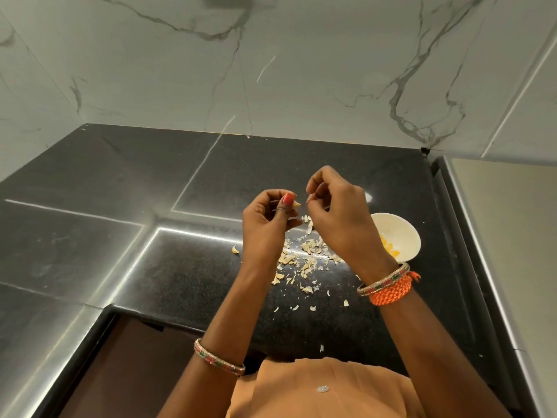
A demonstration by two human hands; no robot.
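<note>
The surface (187, 276) is black with a fine pale speckle, crossed by thin bright white lines of reflected light. Behind it the wall (301, 70) is off-white marble with dark grey veins. The scattered peels (301, 260) are cream to light tan, and the clove (297, 203) pinched in the left hand (268, 224) is the same pale cream beside a red-painted thumbnail (287, 199). The bowl (404, 224) is plain white, with yellow-orange pieces (388, 247) in it. Each wrist bangle (218, 357) shows a repeating red, green and pale gold pattern. The braided thread (391, 292) is bright orange, and the garment (316, 390) is plain muted orange.
</note>
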